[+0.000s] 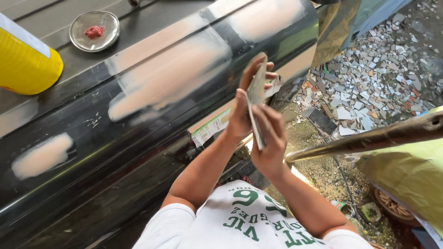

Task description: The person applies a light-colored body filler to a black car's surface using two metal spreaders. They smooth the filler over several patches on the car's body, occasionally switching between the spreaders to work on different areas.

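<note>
Holding two flat metal blades, one to each hand: left hand [243, 110] clasping the wider blade [257, 85] upright, fingers curled over its top edge; right hand [270, 145] pinching the narrow blade [256, 131], seen edge-on, its upper end meeting the wider one. Both blades hovering in the air just beside the black car panel [138, 152], not touching it. Showing on that panel: three clear pale filler patches, the largest [170, 69] mid-panel. Sitting further up: one yellow can [25, 60] and one round metal dish [94, 31] carrying a single red dab. Lying to the right: broken tile rubble [378, 78]. Crossing near the right forearm: one brown pipe [369, 138].
</note>
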